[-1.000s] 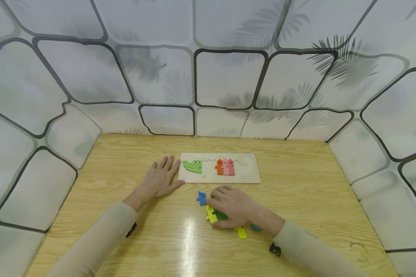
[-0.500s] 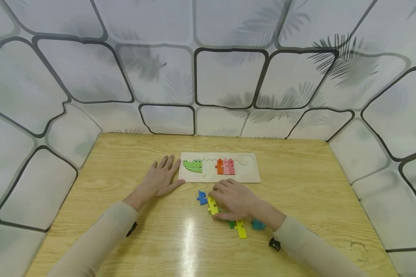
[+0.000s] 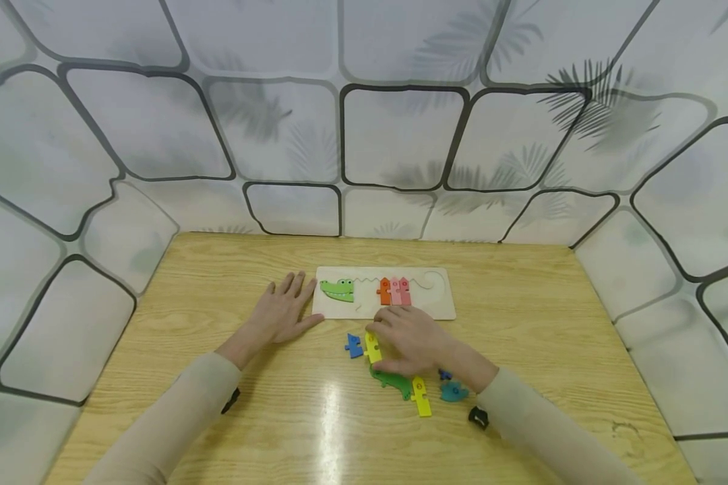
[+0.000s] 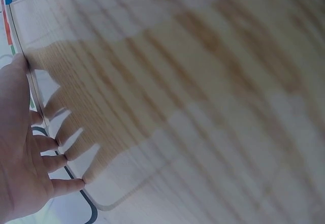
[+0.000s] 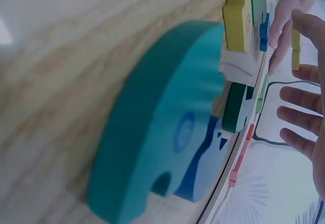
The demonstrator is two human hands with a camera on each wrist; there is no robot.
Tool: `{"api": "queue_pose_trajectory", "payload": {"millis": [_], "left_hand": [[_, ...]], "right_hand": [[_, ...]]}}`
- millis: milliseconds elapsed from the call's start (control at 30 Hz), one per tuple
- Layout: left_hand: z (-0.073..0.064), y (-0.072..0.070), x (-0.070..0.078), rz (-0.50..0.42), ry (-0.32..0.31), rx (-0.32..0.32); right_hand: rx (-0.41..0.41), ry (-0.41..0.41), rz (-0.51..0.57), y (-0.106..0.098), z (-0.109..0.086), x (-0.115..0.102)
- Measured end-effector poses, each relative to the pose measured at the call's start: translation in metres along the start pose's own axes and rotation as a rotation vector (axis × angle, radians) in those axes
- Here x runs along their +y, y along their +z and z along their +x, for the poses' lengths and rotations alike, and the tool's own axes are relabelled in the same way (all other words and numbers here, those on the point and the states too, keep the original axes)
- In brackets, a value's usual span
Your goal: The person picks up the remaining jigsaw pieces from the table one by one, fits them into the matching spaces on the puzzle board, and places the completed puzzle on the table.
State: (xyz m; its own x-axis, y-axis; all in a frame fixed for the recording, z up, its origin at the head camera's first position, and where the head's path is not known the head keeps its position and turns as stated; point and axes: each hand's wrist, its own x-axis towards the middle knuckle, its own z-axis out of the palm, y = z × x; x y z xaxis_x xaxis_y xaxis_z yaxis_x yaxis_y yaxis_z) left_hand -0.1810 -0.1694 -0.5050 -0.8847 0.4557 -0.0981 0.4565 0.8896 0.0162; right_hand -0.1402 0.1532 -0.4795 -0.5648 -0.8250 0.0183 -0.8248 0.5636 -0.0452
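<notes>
A yellow puzzle piece is pinched between the thumb and index finger of my right hand, just below the wooden puzzle board. In the right wrist view that yellow piece stands between the two fingertips, clear of the other pieces. My left hand lies spread on the table, thumb and fingertips at the board's left edge. On the board sit a green crocodile head, an orange piece and pink pieces.
Loose pieces lie below the board: a blue one, a green one, another yellow one, a teal one and a small blue one. Patterned walls enclose the table.
My right hand has moved up toward the board, bringing the yellow piece with it. The green piece and small blue piece below it have come into view. My left hand stays put.
</notes>
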Motion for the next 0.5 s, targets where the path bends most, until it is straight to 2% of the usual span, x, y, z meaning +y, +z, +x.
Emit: {"api": "queue_pose_trajectory", "payload": {"millis": [267,500], "left_hand": [[0.001,0.001,0.0,0.002,-0.001,-0.004],[0.001,0.0,0.0,-0.002,-0.004,-0.016]], "right_hand": [[0.068,-0.012,0.048,-0.001,0.003,0.011],[0.125,-0.034,-0.001,0.004,0.007,0.019]]}}
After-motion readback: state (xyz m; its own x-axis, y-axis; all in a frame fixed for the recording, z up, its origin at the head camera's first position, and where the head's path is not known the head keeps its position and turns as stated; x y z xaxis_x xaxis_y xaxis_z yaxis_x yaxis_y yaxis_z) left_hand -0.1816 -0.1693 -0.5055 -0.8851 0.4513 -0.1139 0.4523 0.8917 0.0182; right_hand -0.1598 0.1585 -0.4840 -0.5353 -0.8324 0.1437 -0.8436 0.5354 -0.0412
